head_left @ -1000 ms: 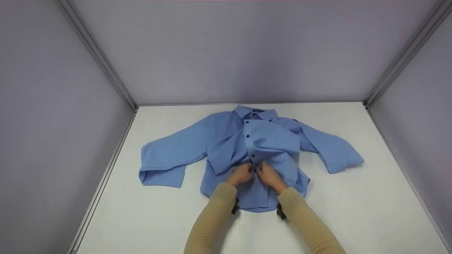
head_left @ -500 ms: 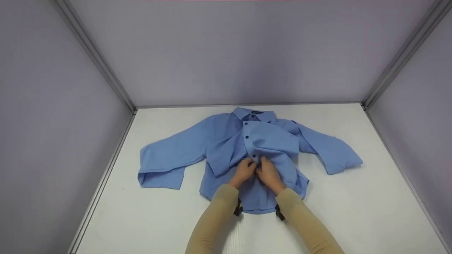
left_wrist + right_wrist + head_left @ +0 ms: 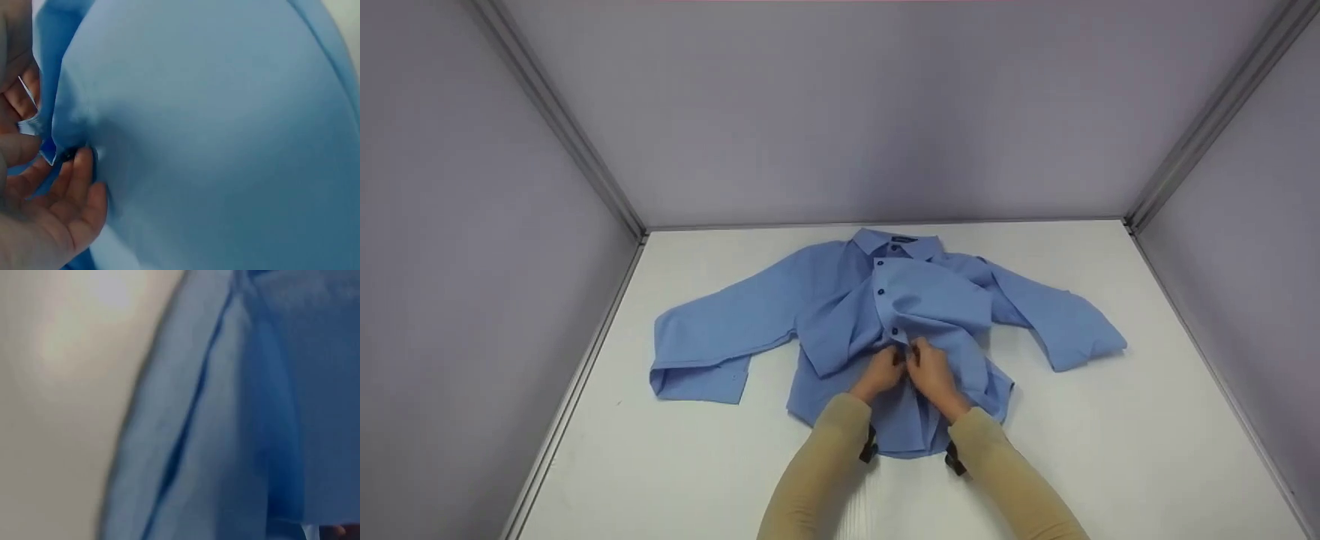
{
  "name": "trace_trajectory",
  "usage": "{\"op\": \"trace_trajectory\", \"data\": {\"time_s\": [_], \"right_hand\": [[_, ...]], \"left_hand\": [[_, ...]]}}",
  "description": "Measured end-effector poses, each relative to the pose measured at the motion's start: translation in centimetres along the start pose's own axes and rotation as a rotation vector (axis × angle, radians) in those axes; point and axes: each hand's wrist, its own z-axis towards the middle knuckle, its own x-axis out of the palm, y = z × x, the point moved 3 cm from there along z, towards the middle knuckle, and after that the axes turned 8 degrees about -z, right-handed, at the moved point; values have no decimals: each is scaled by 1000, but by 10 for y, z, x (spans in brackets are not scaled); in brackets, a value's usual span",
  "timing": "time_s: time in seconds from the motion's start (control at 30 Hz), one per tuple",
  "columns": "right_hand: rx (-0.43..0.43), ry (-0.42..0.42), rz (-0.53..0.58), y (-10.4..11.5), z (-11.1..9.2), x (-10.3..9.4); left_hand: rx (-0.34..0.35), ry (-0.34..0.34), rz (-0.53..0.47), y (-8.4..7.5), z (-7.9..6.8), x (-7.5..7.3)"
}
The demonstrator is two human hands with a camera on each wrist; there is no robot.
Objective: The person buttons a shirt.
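Observation:
A blue long-sleeved shirt [image 3: 765, 296] lies spread front up, collar at the far side. Dark buttons run down its front placket, one button [image 3: 895, 331] just beyond the hands. My left hand [image 3: 879, 373] and right hand [image 3: 933, 373] meet low on the placket, each pinching its cloth. In the left wrist view, the left hand's curled fingers [image 3: 81, 174] are at a dark button [image 3: 68, 153] beside a fold; fingers of the other hand show at the left edge. Cloth fills most of the right wrist view, with only a bit of fingertip [image 3: 337, 531] in the bottom corner.
The shirt rests on a white table [image 3: 660, 465]. Grey panels stand at the left, right and back [image 3: 885, 112]. One sleeve [image 3: 720, 322] reaches left with its cuff folded under; the other sleeve [image 3: 1057, 319] bends to the right.
Both hands stay at the placket and shift slightly, fingertips working closely together. The button that showed between them a second ago is now hidden in the head view. The lower front hem shifts a little.

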Motion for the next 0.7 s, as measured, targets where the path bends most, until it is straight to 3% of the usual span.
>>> {"op": "trace_trajectory", "data": {"time_s": [0.07,0.13,0.23,0.4,0.47,0.53,0.6,0.7], "right_hand": [[57,62,64,0,-1,0],[125,116,129,-1,-2,1],[192,158,194,-2,-4,0],[111,143,167,1,-4,2],[81,141,154,2,-4,2],[74,151,160,3,-6,1],[73,171,182,3,-7,0],[66,202,193,3,-8,-3]], "left_hand": [[5,4,-82,-7,-5,-5],[-37,29,-127,-9,-7,-7],[-42,34,-123,2,-5,-1],[8,-19,-68,30,4,19],[23,-55,-63,32,5,22],[0,-63,-83,24,2,18],[-59,-42,-92,49,13,34],[-38,-34,-105,107,38,67]]}}
